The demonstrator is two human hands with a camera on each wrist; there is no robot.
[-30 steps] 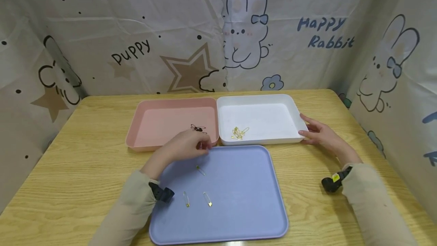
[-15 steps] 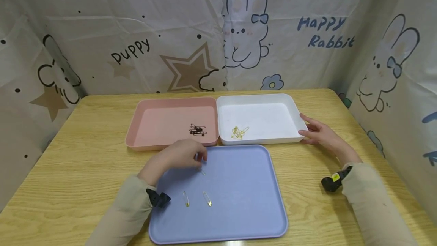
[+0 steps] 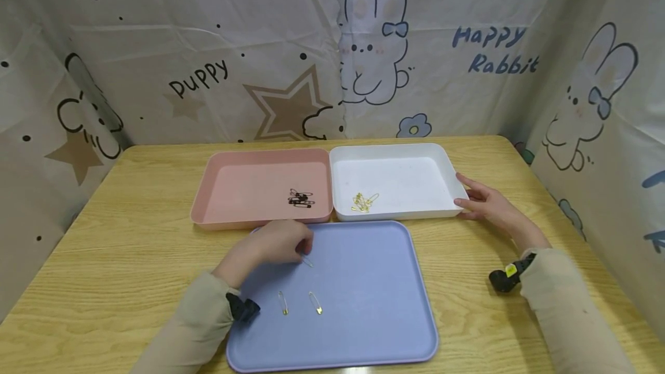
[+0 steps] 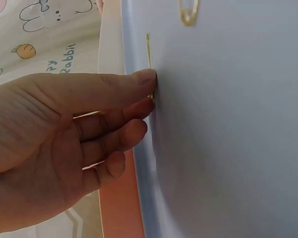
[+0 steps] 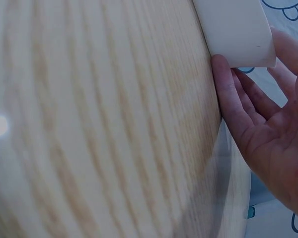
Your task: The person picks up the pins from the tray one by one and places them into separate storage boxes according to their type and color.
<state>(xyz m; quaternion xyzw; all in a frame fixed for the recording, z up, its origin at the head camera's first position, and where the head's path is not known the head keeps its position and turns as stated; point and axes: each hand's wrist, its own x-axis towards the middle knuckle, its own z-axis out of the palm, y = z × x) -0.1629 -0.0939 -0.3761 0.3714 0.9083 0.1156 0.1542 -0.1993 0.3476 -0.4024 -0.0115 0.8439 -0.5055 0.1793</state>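
Observation:
Over the far left part of the blue tray (image 3: pixel 369 293), my left hand (image 3: pixel 277 241) pinches a gold safety pin (image 4: pixel 148 49) between thumb and index finger; the fingers cover part of it. The other fingers of that hand are loosely bent. Two more gold safety pins, a left one (image 3: pixel 283 303) and a right one (image 3: pixel 316 303), lie nearer on the tray. My right hand (image 3: pixel 490 206) rests its fairly straight fingers and thumb against the right end of the white tray (image 3: pixel 405 180), as the right wrist view also shows.
Behind the blue tray stands a pink tray (image 3: pixel 244 183) with several black safety pins (image 3: pixel 301 198). Several gold safety pins (image 3: pixel 363 202) lie in the white tray's front left corner. Both trays touch side by side on the wooden table (image 3: pixel 130 218). A printed cloth (image 3: pixel 208 108) hangs behind.
My left hand has moved from the pink tray's front edge back over the blue tray and taken hold of the farthest gold safety pin. The black pins are uncovered. My right hand stays put.

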